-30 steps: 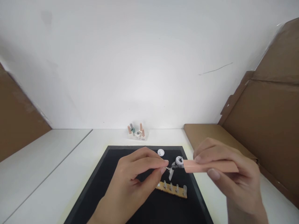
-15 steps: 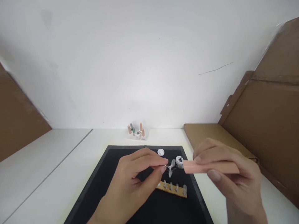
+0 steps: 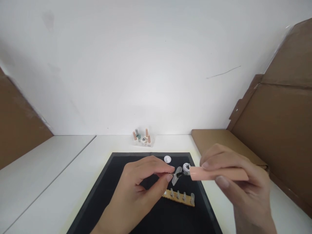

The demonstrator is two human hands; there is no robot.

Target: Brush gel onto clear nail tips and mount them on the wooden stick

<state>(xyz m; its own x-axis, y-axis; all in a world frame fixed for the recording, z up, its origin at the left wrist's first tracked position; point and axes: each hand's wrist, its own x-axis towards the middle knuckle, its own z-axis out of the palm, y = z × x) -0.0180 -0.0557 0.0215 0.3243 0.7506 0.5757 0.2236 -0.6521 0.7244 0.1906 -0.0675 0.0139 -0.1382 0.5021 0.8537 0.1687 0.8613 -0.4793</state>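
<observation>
My left hand (image 3: 141, 188) pinches the end of a small holder between thumb and fingertips. A translucent false nail tip (image 3: 176, 177) sits on its far end, tilted with its broad face in view. In my right hand (image 3: 240, 185) is a nail polish brush (image 3: 218, 174) with a long pink cap-handle, lying level. Its dark bristles point left and appear to touch the nail tip. Below, a cork-coloured strip (image 3: 179, 198) holds several upright clear nail tips. Behind the brush stands a small round white pot (image 3: 186, 166), partly hidden by the handle.
A black mat (image 3: 107, 191) covers the middle of the white table (image 3: 60, 169). Near its far edge lies a round white lid (image 3: 167, 159). At the wall, a clear tray (image 3: 143, 144) holds several bottles. Cardboard (image 3: 212, 138) lies to the right.
The nail tip has turned in my left fingers, now showing more of its broad face. My right hand with the brush has shifted slightly left.
</observation>
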